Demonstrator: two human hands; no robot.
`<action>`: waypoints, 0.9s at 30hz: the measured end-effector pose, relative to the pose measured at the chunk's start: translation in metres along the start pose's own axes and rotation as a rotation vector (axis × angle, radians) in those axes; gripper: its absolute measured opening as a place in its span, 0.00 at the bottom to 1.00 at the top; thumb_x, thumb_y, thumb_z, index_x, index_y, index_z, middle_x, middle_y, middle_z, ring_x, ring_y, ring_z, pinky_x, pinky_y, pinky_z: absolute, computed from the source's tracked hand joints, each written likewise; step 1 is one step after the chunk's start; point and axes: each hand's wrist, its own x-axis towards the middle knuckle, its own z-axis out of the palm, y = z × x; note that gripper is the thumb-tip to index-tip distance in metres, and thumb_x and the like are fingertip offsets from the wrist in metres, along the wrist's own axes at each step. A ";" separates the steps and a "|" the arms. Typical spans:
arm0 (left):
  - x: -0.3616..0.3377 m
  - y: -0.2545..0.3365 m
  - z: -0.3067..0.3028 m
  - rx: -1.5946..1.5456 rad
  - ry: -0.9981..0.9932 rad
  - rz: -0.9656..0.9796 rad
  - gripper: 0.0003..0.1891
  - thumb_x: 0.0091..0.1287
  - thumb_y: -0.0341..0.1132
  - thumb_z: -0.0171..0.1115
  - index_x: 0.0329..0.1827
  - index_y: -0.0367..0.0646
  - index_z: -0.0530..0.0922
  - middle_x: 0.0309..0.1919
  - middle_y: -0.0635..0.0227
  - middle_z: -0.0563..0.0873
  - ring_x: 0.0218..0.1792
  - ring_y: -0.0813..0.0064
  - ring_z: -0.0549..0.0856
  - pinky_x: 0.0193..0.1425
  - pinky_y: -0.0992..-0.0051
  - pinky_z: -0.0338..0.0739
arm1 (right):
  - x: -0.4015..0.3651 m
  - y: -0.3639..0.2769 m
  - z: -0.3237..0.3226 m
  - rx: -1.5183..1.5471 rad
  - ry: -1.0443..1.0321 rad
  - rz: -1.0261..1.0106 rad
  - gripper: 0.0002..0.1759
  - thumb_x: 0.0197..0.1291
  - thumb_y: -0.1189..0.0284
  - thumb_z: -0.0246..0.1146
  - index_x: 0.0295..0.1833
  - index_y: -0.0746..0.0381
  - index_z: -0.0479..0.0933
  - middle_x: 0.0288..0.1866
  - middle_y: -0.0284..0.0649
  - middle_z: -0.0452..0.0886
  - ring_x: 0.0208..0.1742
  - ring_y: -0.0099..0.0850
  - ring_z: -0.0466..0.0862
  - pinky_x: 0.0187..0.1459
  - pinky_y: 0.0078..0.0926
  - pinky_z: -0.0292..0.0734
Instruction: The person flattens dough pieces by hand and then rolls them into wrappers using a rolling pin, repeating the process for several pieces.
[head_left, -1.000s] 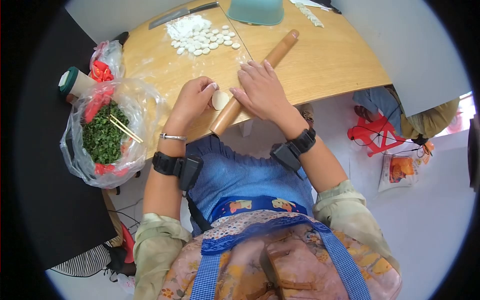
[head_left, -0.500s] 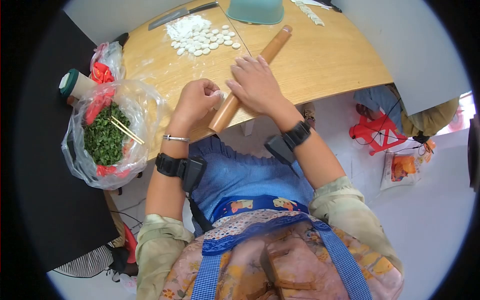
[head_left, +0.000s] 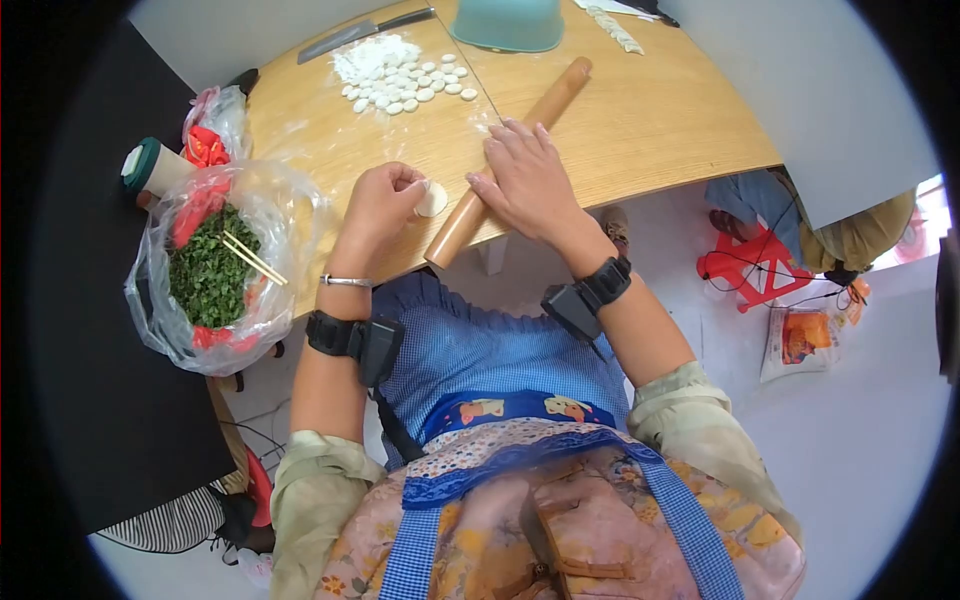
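Note:
My left hand [head_left: 385, 205] is at the table's near edge, thumb and fingers pinched on the rim of a small round dough wrapper [head_left: 433, 200]. Just right of the wrapper, a wooden rolling pin [head_left: 560, 95] lies slanted, its near end reaching past the table edge. Across its middle rests my right hand [head_left: 525, 175], palm down with fingers stretched out over the pin, not wrapped round it. A narrow gap shows between pin and wrapper. Farther back, several small flattened dough pieces [head_left: 425, 95] lie beside a heap of white flour [head_left: 375, 58].
A cleaver [head_left: 335, 42] lies along the far left edge. An upturned teal basin [head_left: 508, 25] stands at the back, with a dough strip [head_left: 615, 30] to its right. At left, a plastic-lined container holds chopped greens [head_left: 205, 275] and chopsticks [head_left: 255, 258]. A red stool [head_left: 750, 265] stands below right.
The rolling pin and my right hand have shifted right, away from my left hand. More of the dough wrapper now shows, lying flat beside the pin.

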 end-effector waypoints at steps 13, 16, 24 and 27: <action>0.014 -0.008 -0.007 0.305 0.051 0.117 0.12 0.72 0.36 0.64 0.40 0.32 0.86 0.25 0.67 0.86 0.25 0.79 0.82 0.30 0.76 0.76 | 0.076 -0.035 0.032 0.045 -0.049 0.051 0.27 0.73 0.53 0.53 0.56 0.66 0.82 0.55 0.53 0.83 0.64 0.47 0.78 0.75 0.51 0.61; 0.010 -0.004 -0.002 0.215 0.060 0.083 0.10 0.70 0.33 0.66 0.39 0.33 0.85 0.26 0.66 0.87 0.26 0.80 0.82 0.32 0.75 0.76 | 0.061 -0.030 0.030 0.061 0.009 0.054 0.29 0.73 0.52 0.53 0.61 0.66 0.81 0.63 0.55 0.80 0.69 0.49 0.75 0.77 0.51 0.59; 0.008 -0.009 0.007 -0.207 0.029 0.102 0.09 0.62 0.28 0.69 0.44 0.34 0.83 0.30 0.67 0.87 0.31 0.78 0.85 0.34 0.75 0.80 | -0.005 0.003 0.000 0.028 0.012 0.018 0.33 0.74 0.50 0.53 0.69 0.68 0.74 0.75 0.53 0.71 0.80 0.50 0.64 0.80 0.54 0.52; 0.002 -0.008 0.012 -0.418 0.040 0.039 0.12 0.61 0.24 0.68 0.47 0.35 0.82 0.31 0.72 0.84 0.31 0.82 0.83 0.33 0.79 0.78 | -0.006 0.005 0.000 0.023 -0.002 0.022 0.33 0.74 0.50 0.53 0.68 0.68 0.75 0.76 0.53 0.71 0.80 0.49 0.64 0.80 0.55 0.53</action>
